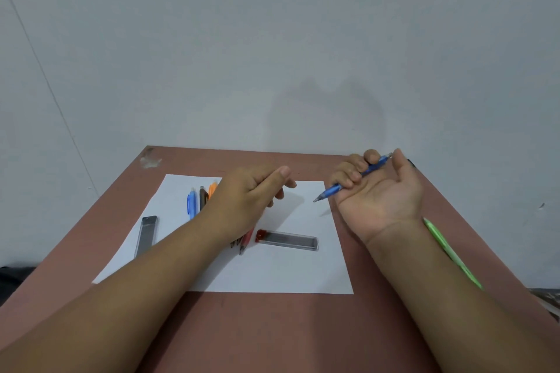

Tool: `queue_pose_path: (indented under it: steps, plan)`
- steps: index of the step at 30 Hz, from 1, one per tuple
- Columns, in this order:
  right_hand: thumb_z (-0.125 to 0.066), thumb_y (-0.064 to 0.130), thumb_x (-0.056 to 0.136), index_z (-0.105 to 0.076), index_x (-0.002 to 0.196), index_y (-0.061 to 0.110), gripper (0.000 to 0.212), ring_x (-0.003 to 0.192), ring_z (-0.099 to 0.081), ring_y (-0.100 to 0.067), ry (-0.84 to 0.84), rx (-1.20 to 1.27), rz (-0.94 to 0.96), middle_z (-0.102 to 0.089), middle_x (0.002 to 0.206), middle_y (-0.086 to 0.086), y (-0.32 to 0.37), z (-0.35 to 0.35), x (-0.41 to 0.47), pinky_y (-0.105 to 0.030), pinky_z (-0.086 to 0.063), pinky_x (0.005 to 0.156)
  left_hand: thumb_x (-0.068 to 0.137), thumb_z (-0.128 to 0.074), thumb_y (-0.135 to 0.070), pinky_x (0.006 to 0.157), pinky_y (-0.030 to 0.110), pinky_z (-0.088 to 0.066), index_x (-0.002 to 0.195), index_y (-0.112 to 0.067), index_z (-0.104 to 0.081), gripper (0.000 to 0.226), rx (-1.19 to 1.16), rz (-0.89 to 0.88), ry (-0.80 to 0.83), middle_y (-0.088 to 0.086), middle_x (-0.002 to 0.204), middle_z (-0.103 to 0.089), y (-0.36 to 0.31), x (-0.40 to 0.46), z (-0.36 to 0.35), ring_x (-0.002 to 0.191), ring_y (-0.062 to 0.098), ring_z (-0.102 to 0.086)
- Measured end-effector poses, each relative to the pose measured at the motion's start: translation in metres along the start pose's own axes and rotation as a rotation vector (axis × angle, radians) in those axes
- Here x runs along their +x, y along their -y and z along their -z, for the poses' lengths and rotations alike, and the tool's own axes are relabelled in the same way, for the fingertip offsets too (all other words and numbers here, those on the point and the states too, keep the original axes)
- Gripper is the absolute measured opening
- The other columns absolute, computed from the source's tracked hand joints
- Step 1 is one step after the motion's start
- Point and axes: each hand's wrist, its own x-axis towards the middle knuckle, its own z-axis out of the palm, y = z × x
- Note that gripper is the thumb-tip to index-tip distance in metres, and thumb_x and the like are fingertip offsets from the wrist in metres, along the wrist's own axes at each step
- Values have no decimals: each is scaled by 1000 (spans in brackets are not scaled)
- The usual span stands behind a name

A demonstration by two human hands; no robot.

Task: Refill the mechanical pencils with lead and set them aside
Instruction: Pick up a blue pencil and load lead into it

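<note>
Right hand [378, 191] palm-up near table's far right edge, fingers curled round translucent blue mechanical pencil [351, 180], tip toward white paper sheet [272, 272]. Left hand [248, 194] loosely pinched, contents unclear. Clear red-capped lead case [288, 240] mid-sheet. Likely refilling; next needs lead fed into barrel.

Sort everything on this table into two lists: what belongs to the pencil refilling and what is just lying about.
Belongs to the job:
- blue pencil in the right hand
- left hand, fingers pinched
- row of pencils
- green pencil, set aside
- red-capped lead case
- grey lead case

Just lying about:
- white paper sheet
- table stain
</note>
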Motion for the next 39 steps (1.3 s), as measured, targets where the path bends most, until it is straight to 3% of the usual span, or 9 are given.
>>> queue_pose_path:
  steps: [3, 7, 14, 20, 24, 39]
  plan:
    - [-38, 53, 97, -41, 65, 15, 50, 57, -29, -17, 11, 2, 8, -35, 68, -1, 1, 0, -2, -29, -26, 57, 103, -46, -45, 67, 31, -50, 87, -34, -76, 36, 49, -2, 10, -14, 75, -67, 2, 0, 1, 66, 3, -58]
    - [-39, 37, 88, -34, 61, 17, 34, 55, -28, -17, -24, -54, 30, -32, 66, -1, -2, 0, 0, -29, -24, 58, 104, -46, -45, 69, 35, -51, 87, -36, -76, 36, 82, -5, 16, -13, 74, -67, 5, 0, 2, 65, 7, -58]
    - [-36, 43, 92, -32, 62, 17, 40, 55, -27, -16, -56, -56, 39, -32, 65, 0, -2, 2, 2, -29, -24, 57, 101, -44, -49, 72, 27, -47, 91, -35, -78, 37, 92, 17, 78, -10, 76, -67, 2, -2, 1, 72, 1, -58]
    - [-44, 40, 81, -32, 63, 17, 32, 55, -28, -17, -39, -83, 41, -33, 66, -1, -6, 4, 3, -30, -24, 58, 102, -44, -46, 72, 23, -44, 94, -31, -78, 39, 115, 3, 93, -9, 76, -66, -2, -3, 2, 76, 0, -58]
    - [-43, 34, 79, -32, 62, 18, 26, 54, -28, -17, -35, -73, 55, -32, 66, -1, -5, 4, 3, -29, -25, 56, 102, -43, -47, 72, 23, -44, 93, -31, -78, 39, 123, 1, 101, -12, 75, -65, -1, -2, 2, 77, 0, -58]
    - [-42, 38, 85, -33, 61, 16, 33, 54, -28, -17, -42, -75, 62, -32, 65, -2, -6, 3, 4, -29, -24, 56, 102, -40, -51, 73, 24, -44, 94, -34, -77, 41, 156, -8, 108, -18, 78, -65, 2, -1, 2, 78, -2, -57]
